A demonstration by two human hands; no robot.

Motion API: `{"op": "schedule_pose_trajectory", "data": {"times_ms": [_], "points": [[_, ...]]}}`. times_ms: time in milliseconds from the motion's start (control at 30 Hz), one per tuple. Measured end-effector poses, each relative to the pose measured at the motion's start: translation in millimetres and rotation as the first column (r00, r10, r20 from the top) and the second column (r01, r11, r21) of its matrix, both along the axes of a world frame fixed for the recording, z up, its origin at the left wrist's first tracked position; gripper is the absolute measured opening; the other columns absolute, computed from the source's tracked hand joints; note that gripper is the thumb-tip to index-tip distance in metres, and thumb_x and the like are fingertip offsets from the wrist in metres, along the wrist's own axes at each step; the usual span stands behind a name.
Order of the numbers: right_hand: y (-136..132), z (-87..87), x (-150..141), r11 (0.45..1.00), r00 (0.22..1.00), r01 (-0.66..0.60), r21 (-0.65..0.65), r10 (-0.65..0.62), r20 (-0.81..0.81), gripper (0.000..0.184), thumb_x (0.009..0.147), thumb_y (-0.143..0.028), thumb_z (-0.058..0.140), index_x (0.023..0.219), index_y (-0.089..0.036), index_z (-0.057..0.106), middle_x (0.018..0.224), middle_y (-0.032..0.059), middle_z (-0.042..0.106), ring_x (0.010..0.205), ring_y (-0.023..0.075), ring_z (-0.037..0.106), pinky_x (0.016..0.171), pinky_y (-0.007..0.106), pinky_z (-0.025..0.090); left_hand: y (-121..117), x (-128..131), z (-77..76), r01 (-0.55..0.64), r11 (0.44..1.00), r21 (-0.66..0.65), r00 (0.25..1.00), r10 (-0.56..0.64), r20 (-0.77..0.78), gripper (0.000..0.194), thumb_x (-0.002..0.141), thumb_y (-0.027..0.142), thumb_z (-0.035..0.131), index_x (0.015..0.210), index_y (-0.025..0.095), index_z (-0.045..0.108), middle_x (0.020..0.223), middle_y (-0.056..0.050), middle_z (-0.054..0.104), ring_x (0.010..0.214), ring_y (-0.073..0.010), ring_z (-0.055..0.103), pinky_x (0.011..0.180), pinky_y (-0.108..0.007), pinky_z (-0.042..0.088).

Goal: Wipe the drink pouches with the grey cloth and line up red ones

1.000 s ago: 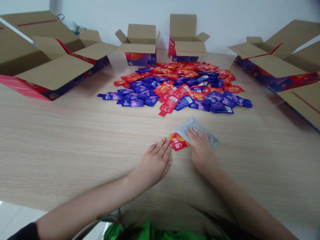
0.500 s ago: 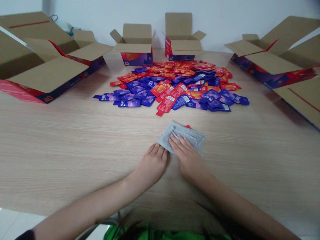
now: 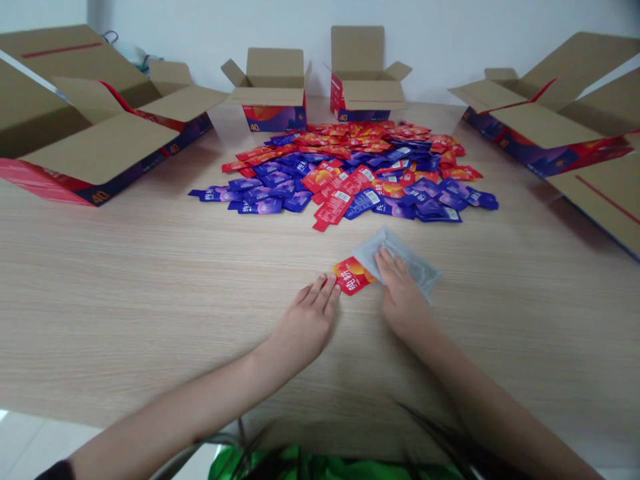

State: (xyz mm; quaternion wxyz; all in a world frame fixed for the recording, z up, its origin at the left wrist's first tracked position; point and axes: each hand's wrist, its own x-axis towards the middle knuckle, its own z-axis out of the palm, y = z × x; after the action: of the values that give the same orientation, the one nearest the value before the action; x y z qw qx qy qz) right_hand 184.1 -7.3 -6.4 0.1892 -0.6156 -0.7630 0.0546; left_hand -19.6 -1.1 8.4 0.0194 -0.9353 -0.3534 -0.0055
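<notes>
A red and orange pouch [image 3: 354, 275] lies on the table in front of me, its right end under a folded grey cloth [image 3: 413, 257]. My left hand [image 3: 313, 317] rests at the pouch's left end, fingers stretched out and fingertips pressing on its edge. With fingers laid over the cloth, my right hand [image 3: 403, 287] holds it against the pouch and the tabletop. My right thumb is hidden. Beyond both hands spreads a pile of red pouches [image 3: 334, 208] and blue-purple pouches [image 3: 260, 205], overlapping one another.
Two open cardboard boxes, one left of centre [image 3: 275, 119] and one right of it [image 3: 363, 115], stand behind the pile near the wall. Larger open boxes flank the table at left [image 3: 135, 167] and right [image 3: 535, 150]. The wooden table [image 3: 125, 287] has its near edge at lower left.
My right hand has slid right and slightly away from me with the cloth, uncovering the red pouch's left part. My left hand has stayed nearly in place.
</notes>
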Motion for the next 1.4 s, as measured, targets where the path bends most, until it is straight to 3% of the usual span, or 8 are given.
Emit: {"op": "schedule_pose_trajectory", "data": {"times_ms": [200,367,567,733,933,1067,1267,1400], "points": [[-6.9,-3.6,-4.2,0.955,0.954,-0.295,-0.003,0.295,0.059,0.069,0.072,0.001,0.035,0.140,-0.006,0.044,0.151,0.0124,0.037,0.143,0.0253,0.024,0.115,0.047,0.028,-0.5,1.4,4.9,-0.050,0.993,-0.109,0.995,0.059,0.079,0.044,0.086,0.021,0.048,0.127,0.005,0.055,0.134,-0.019,0.055,0.130,-0.0282,0.046,0.108,-0.042,0.036],[4.3,-2.0,13.3,1.000,0.999,0.015,0.016,-0.016,0.039,0.068,0.074,0.002,0.033,0.141,-0.001,0.040,0.150,0.0190,0.037,0.141,0.0285,0.028,0.113,0.052,0.031,1.0,-1.0,3.1,-0.040,0.992,-0.122,0.995,0.050,0.084,0.059,0.082,0.016,0.048,0.140,0.004,0.041,0.149,-0.019,0.036,0.138,-0.0299,0.034,0.108,-0.042,0.036],[2.1,-2.9,4.4,0.962,0.961,-0.274,0.014,0.273,0.042,0.068,0.072,0.003,0.034,0.138,-0.008,0.047,0.150,0.0110,0.039,0.142,0.0252,0.027,0.114,0.047,0.030,2.3,-2.8,4.6,-0.041,0.987,-0.157,0.998,0.049,0.047,0.059,0.082,0.017,0.045,0.140,0.004,0.041,0.146,-0.017,0.042,0.139,-0.0296,0.034,0.109,-0.041,0.035],[12.9,-2.3,16.3,0.998,0.999,-0.036,0.046,0.036,-0.009,0.067,0.073,0.003,0.032,0.139,0.000,0.043,0.149,0.0196,0.038,0.140,0.0287,0.031,0.113,0.051,0.030,3.2,-4.0,3.6,-0.022,0.990,-0.136,0.997,0.031,0.064,0.061,0.081,0.018,0.045,0.141,0.005,0.038,0.151,-0.018,0.033,0.140,-0.0289,0.031,0.110,-0.041,0.034],[26.9,2.4,14.1,0.967,0.965,-0.252,0.037,0.254,-0.068,0.067,0.072,0.001,0.034,0.136,-0.008,0.050,0.146,0.0120,0.045,0.139,0.0235,0.033,0.114,0.047,0.031,2.4,-3.8,3.8,-0.024,0.990,-0.140,0.998,0.032,0.055,0.062,0.082,0.018,0.046,0.142,0.004,0.038,0.151,-0.019,0.032,0.140,-0.0299,0.032,0.111,-0.041,0.032],[35.0,6.8,7.7,0.977,0.976,-0.206,0.061,0.210,-0.062,0.064,0.072,0.002,0.033,0.132,-0.004,0.053,0.141,0.0157,0.050,0.136,0.0252,0.037,0.114,0.050,0.030,2.1,-2.6,5.3,-0.028,0.990,-0.139,0.998,0.034,0.047,0.063,0.082,0.020,0.048,0.141,0.002,0.037,0.151,-0.021,0.031,0.139,-0.0318,0.032,0.110,-0.042,0.032],[-4.5,1.9,18.3,0.973,0.975,-0.222,0.061,0.220,0.025,0.067,0.070,0.003,0.034,0.134,-0.007,0.052,0.142,0.0138,0.049,0.137,0.0262,0.035,0.112,0.049,0.034,3.3,-6.4,3.5,-0.039,0.990,-0.134,0.994,0.052,0.094,0.057,0.086,0.023,0.047,0.139,0.006,0.040,0.150,-0.017,0.036,0.141,-0.0307,0.028,0.111,-0.042,0.031],[-8.6,-1.1,20.2,0.995,0.998,-0.059,0.080,0.061,-0.027,0.062,0.074,0.002,0.032,0.133,-0.003,0.051,0.138,0.0181,0.053,0.133,0.0258,0.042,0.109,0.049,0.038,4.4,-8.2,3.0,-0.015,0.991,-0.131,0.993,0.030,0.112,0.055,0.089,0.026,0.044,0.141,0.009,0.038,0.152,-0.015,0.034,0.142,-0.0296,0.026,0.113,-0.044,0.027]]}}
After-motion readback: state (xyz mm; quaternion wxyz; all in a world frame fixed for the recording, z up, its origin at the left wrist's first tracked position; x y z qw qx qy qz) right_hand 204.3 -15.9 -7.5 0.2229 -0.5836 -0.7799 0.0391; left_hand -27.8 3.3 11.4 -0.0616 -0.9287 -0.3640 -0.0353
